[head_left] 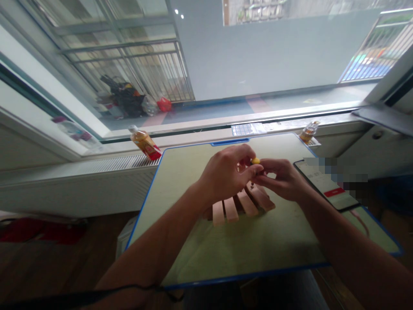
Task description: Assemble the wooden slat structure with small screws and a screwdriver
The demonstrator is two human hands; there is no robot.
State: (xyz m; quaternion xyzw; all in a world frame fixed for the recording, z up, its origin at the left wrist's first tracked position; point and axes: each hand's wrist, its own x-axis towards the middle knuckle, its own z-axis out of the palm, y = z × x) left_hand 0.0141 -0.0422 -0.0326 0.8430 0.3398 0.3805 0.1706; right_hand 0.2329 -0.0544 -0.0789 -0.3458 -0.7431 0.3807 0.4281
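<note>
Over the middle of the table my left hand and my right hand meet, fingertips close together. A small yellow round piece shows between the thumb and curled index finger of my left hand. My right hand's thumb and fingers are pinched at the same spot; what lies between them is mostly covered. Just below the hands, several flat wooden strips fan out side by side, their far ends hidden behind my left hand. Small dark dots are visible near the upper ends of the right-hand strips.
The pale table top has a blue edge. A tablet-like device lies at its right side, partly blurred out. On the sill behind stand a drink bottle at left and a smaller bottle at right. A radiator runs below the window.
</note>
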